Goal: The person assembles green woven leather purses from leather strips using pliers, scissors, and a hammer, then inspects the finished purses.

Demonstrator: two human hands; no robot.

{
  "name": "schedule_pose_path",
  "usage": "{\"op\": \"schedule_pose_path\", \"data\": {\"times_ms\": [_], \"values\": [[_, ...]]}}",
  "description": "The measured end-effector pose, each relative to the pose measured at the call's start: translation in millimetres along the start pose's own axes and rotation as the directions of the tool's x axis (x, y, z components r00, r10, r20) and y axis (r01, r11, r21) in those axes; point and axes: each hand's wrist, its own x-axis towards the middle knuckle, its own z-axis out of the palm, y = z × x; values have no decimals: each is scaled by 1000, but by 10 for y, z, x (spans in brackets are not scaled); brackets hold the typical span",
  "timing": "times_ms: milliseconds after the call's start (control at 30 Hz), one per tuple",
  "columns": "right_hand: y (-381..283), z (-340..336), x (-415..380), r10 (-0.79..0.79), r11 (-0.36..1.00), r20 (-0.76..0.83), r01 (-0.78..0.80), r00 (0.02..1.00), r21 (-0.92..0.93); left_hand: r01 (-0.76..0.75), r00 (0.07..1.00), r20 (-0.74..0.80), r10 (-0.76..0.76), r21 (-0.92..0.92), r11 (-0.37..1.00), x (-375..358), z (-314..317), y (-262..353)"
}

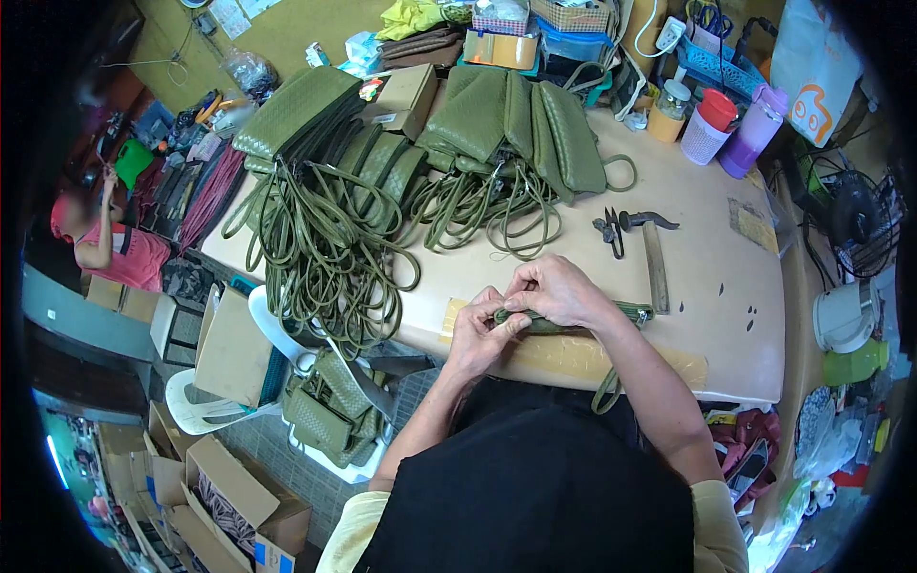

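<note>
At the front edge of the table, both hands work close together on a narrow olive-green leather-like piece [546, 327]. My left hand [475, 336] pinches its left end between thumb and fingers. My right hand [554, 290] is bent over the same end, fingertips pressed together there; the exact grip is partly hidden. The piece runs right, under my right wrist, to a small metal-looking end. A thin green strap loop [606, 392] hangs over the table edge below my right forearm. Beyond the hands lie small black thread snips [613, 235], a dark curved tool [651, 221] and a flat ruler-like strip [656, 267].
Stacked green woven-pattern bags [304, 113] with a tangle of cords [320, 253] cover the table's left and back. A lidded jar [670, 107] and a purple bottle [754, 132] stand back right. More green pieces lie on a chair [334, 409]. Another person [119, 248] sits far left.
</note>
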Motion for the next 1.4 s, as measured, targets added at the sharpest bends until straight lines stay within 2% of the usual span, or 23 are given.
{"op": "schedule_pose_path", "data": {"times_ms": [67, 167, 300, 333, 400, 533, 600, 700, 767, 800, 833, 900, 933, 1000, 1033, 1100, 1133, 1200, 1233, 1300, 1333, 1367, 1400], "values": [[15, 1, -31, -136, 988, -29, 133, 990, -74, 4, 1000, -10, -4, -5, 1000, 12, 13, 18], [-43, 39, -98, -137, 979, -76, 123, 988, -164, 25, 1000, -9, -25, 21, 999, 31, -7, -22], [-108, -2, -144, -88, 983, -45, 79, 995, -163, 109, 994, 1, -109, 14, 994, 14, -14, -54], [-96, -13, -146, -101, 984, -26, 96, 995, -149, 109, 994, 2, -109, 15, 994, 14, -17, -57], [-68, -37, -147, -115, 985, -9, 113, 993, -134, 10, 1000, 4, -10, 64, 998, 20, -18, -64], [-6, -77, -163, -140, 985, 25, 142, 990, -102, 15, 1000, 2, -15, 27, 1000, 16, -1, -55], [31, -119, -187, -153, 984, 29, 155, 988, -90, 64, 998, -4, -64, 13, 998, 13, 8, -15], [58, -158, -223, -148, 985, 33, 150, 988, -82, 41, 999, -6, -40, 51, 998, 31, 10, 4], [19, -186, -244, -40, 998, -37, 42, 999, 52, 70, 997, -15, -69, 38, 997, 26, 13, 63], [-30, -174, -256, -39, 998, -40, 41, 998, 52, 101, 995, -28, -100, 23, 995, 25, 16, 80], [-104, -120, -269, -27, 999, -80, 23, 996, -49, 103, 994, -24, -102, 24, 994, 26, 12, 71], [-135, -6, -257, -40, 981, -166, 7, 985, -194, 34, 999, -20, -32, 159, 987, 32, 2, 47], [-88, 4, -229, -36, 982, -170, 3, 985, -191, 36, 999, -14, -34, 160, 986, 20, 15, 56], [0, -19, -150, 61, 994, -86, -69, 994, -90, 94, 994, -46, -95, -6, 996, -11, 57, 87], [32, -36, -134, 64, 993, -88, -72, 994, -89, 96, 994, -42, -96, -8, 995, -13, 66, 94], [90, -82, -132, 28, 999, -43, -30, 999, -26, 114, 992, -36, -120, -126, 985, -7, 81, 102], [108, -86, -148, 30, 999, -44, -31, 999, -27, 114, 992, -34, -119, -128, 985, -7, 73, 83], [122, -107, -188, -12, 1000, -21, 12, 1000, 2, 6, 1000, -18, -6, 31, 1000, 3, 34, 32], [107, -148, -228, -8, 1000, -26, 8, 1000, 2, 6, 1000, -12, -5, 29, 1000, -4, 22, 38], [54, -275, -348, -141, 989, 7, 141, 990, -38, -12, 1000, 7, 11, 120, 993, -25, -2, 57], [86, -371, -398, -105, 985, -53, 96, 993, -142, -10, 1000, 14, 8, 119, 993, -26, -23, 65], [149, -499, -435, -75, 969, -116, 45, 991, -242, 46, 998, -43, -45, 32, 998, -24, -45, 75], [269, -641, -415, -66, 948, -247, -16, 967, -317, 99, 990, -94, -104, -58, 993, -23, -49, 90]]}}
